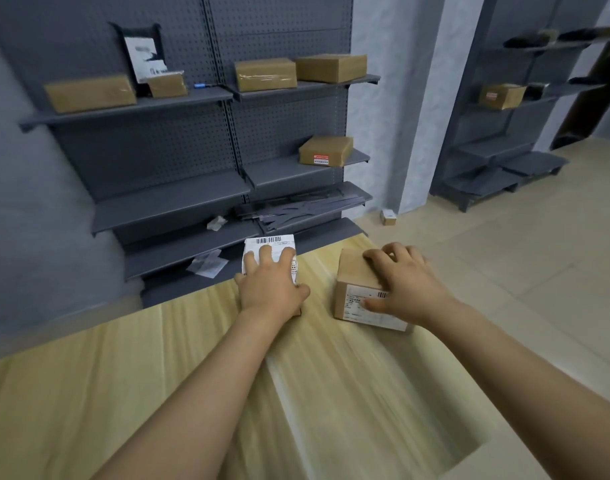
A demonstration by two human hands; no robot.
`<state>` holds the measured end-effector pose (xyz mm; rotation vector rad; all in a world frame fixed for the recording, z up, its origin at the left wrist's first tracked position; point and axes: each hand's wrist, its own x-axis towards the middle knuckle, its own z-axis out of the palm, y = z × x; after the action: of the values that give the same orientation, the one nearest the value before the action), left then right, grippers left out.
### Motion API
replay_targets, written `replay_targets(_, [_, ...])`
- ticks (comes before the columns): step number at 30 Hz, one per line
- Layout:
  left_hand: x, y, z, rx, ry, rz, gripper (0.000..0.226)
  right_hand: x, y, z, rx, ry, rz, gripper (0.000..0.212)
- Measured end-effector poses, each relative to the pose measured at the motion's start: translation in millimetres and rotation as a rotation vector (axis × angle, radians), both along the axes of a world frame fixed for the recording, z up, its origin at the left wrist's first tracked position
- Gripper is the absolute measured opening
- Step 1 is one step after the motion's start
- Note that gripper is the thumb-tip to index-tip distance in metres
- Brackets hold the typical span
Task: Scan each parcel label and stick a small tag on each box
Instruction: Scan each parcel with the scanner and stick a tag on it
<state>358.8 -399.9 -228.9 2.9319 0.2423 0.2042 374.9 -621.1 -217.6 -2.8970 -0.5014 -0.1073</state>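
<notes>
Two small cardboard parcels stand on the far end of a light wooden table (pixel 158 375). The left parcel (pixel 272 243) has a white barcode label across its top; my left hand (pixel 269 282) lies over it, fingers curled over the top and thumb at its right side. The right parcel (pixel 352 271) is brown with a white label on its near face. My right hand (pixel 400 282) grips it from above, fingers over the top and thumb on the labelled face. No scanner or tags are in view.
Grey pegboard shelving (pixel 192 133) stands behind the table with several cardboard boxes (pixel 265 74) on its upper shelves, one box (pixel 326 151) lower down, a blue pen (pixel 201 85) and loose metal strips. More grey shelves (pixel 504 133) stand at the right. A small box (pixel 388 217) sits on the floor.
</notes>
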Motion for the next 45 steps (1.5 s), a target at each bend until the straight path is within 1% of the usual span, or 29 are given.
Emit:
replay_targets(2, [-6.0, 7.5, -1.0, -0.018, -0.044, -0.002, 0.060, 0.8, 6.3, 0.7, -0.005, -0.008, 0.012, 0.083])
replay_targets(6, [-23.7, 30.3, -1.4, -0.050, -0.099, 0.017, 0.057, 1.1, 29.0, 4.7, 0.000, -0.017, 0.017, 0.075])
replay_targets(10, [-48.0, 64.5, 2.1, -0.033, -0.123, 0.064, 0.058, -7.1, 53.3, 11.3, -0.010, 0.043, 0.017, 0.077])
replay_targets(12, [-63.1, 83.3, 5.0, -0.023, -0.149, 0.078, 0.057, -16.7, 69.3, 13.1, -0.027, 0.041, 0.034, 0.077])
replay_targets(15, [-91.2, 112.2, 9.8, -0.020, -0.189, 0.090, 0.056, -39.2, 108.3, 17.6, 0.007, 0.037, 0.096, 0.076])
replay_targets(19, [-134.8, 152.9, 15.4, -0.054, -0.223, 0.067, 0.060, -79.4, 178.3, 19.4, 0.053, 0.065, 0.186, 0.066])
replay_targets(21, [-160.0, 177.1, 18.8, -0.068, -0.245, 0.059, 0.063, -103.4, 216.2, 16.6, 0.142, 0.150, 0.209, 0.061])
replay_targets(24, [-200.7, 213.4, 21.5, -0.138, -0.270, 0.045, 0.069, -142.1, 269.3, 13.1, 0.373, 0.337, 0.218, 0.057])
replay_targets(26, [-226.9, 233.0, 20.4, -0.192, -0.277, 0.038, 0.073, -167.7, 300.5, 10.2, 0.499, 0.465, 0.220, 0.058])
replay_targets(30, [-269.8, 259.6, 15.0, -0.218, -0.283, 0.022, 0.073, -214.4, 345.5, 1.9, 0.723, 0.692, 0.186, 0.061])
replay_targets(33, [-293.0, 270.9, 12.4, -0.215, -0.270, 0.011, 0.079, -239.6, 364.3, -1.0, 0.838, 0.771, 0.149, 0.060])
replay_targets(37, [-311.6, 278.9, 10.7, -0.241, -0.267, -0.011, 0.093, -256.9, 373.9, 1.3, 0.980, 0.832, 0.105, 0.059])
replay_targets(39, [-317.0, 281.9, 12.4, -0.307, -0.260, -0.023, 0.100, -260.3, 372.4, 4.1, 0.985, 0.799, 0.094, 0.058])
replay_targets(40, [-319.5, 283.7, 14.7, -0.385, -0.260, -0.017, 0.100, -261.0, 370.3, 5.6, 0.971, 0.782, 0.094, 0.058])
replay_targets(42, [-323.9, 289.5, 20.2, -0.611, -0.246, 0.005, 0.088, -261.7, 364.3, 7.8, 0.919, 0.779, 0.109, 0.056])
replay_targets(43, [-325.2, 293.9, 21.6, -0.724, -0.215, 0.013, 0.079, -262.1, 361.3, 8.2, 0.884, 0.789, 0.127, 0.054])
replay_targets(45, [-328.2, 303.8, 19.8, -0.899, -0.106, 0.041, 0.074, -263.6, 356.3, 7.3, 0.811, 0.817, 0.165, 0.050])
